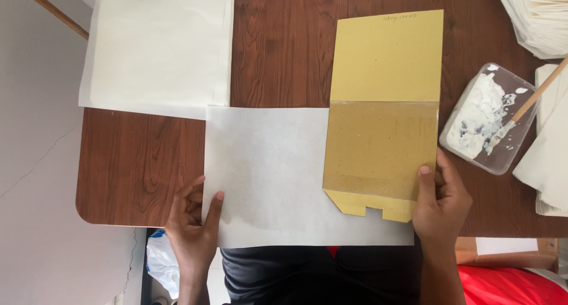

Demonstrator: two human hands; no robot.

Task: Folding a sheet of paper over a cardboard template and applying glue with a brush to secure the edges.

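Carefully, my left hand (192,222) lies flat on the white sheet (266,175) at lower centre while my right hand (441,201) pinches the brown envelope (378,148), keeping edges square.

bare wood (136,163) left, glue tray (488,118) right

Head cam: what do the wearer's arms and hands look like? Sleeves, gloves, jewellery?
Both are bare: the left hand and right hand wear no gloves, and no rings or watch show. The forearms are uncovered to the frame's bottom edge, with no sleeves in view.
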